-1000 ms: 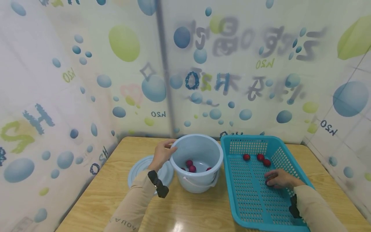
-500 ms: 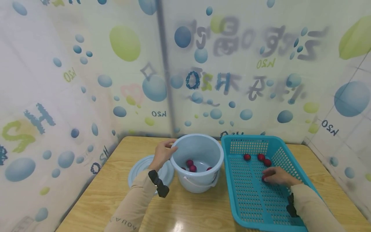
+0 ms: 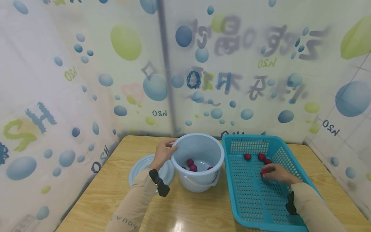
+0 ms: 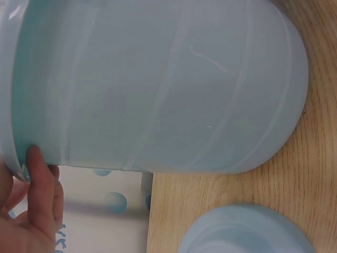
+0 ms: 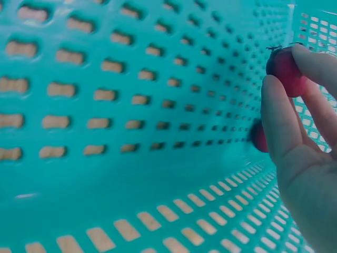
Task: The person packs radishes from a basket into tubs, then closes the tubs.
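My left hand [image 3: 163,153] pinches the rim of a pale blue bucket [image 3: 188,181], thumb on one side and fingers on the other. Several dark red radishes [image 3: 193,168] lie at the bottom of that bucket. On the right, my right hand [image 3: 278,173] is inside a turquoise plastic basket [image 3: 232,199]. In the right wrist view its thumb and fingertips pinch a round red radish [image 5: 287,71] with short dark stem stubs on top. Another radish [image 5: 259,136] shows behind the fingers, partly hidden. Farther back in the basket lie radishes [image 3: 247,157] near its back wall.
A pale blue round lid [image 3: 137,169] lies on the wooden table [image 3: 171,212] left of the bucket, partly under the left forearm. The bucket's handle [image 3: 200,184] hangs down its front. A patterned wall covering [image 3: 139,122] stands behind the table.
My right hand has moved a little back and left within the basket, with the radish in its fingers. The left hand stays on the bucket rim.
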Available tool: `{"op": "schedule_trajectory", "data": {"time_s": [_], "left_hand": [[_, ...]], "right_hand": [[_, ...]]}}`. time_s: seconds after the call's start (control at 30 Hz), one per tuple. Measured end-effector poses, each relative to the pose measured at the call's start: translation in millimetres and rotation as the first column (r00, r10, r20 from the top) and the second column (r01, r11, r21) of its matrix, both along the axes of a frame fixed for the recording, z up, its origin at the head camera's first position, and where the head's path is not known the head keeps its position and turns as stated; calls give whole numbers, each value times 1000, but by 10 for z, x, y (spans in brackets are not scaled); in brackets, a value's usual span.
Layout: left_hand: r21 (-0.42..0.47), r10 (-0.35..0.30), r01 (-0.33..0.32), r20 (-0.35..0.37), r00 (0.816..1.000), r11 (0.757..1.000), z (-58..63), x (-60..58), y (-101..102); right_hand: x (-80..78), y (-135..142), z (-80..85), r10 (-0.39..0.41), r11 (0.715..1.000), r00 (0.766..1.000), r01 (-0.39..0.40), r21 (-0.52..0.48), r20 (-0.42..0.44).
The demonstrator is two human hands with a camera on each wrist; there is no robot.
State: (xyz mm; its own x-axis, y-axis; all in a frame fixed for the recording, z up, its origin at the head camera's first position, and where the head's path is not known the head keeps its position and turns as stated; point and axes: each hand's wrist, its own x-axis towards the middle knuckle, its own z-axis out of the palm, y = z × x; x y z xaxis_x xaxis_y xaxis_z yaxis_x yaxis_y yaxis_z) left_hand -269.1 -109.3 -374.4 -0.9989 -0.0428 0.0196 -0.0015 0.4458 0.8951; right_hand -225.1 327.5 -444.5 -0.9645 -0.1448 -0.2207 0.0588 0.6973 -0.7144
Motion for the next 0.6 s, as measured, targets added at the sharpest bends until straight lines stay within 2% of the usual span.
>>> {"op": "schedule_trajectory", "data": {"time_s": [0.1, 0.33, 0.6], "left_hand": [[1, -5, 5, 2, 1000, 1000, 1, 5, 0], [-3, -9, 9, -5, 1000, 1000, -2, 9, 2], [-4, -2, 2, -12, 1000, 1000, -11, 4, 0]], "right_hand": [[8, -7, 53, 19, 1000, 999, -19, -16, -33], [5, -35, 188, 7, 998, 996, -12, -54, -92], [-45, -116, 445, 28, 993, 985, -47, -108, -173]]}}
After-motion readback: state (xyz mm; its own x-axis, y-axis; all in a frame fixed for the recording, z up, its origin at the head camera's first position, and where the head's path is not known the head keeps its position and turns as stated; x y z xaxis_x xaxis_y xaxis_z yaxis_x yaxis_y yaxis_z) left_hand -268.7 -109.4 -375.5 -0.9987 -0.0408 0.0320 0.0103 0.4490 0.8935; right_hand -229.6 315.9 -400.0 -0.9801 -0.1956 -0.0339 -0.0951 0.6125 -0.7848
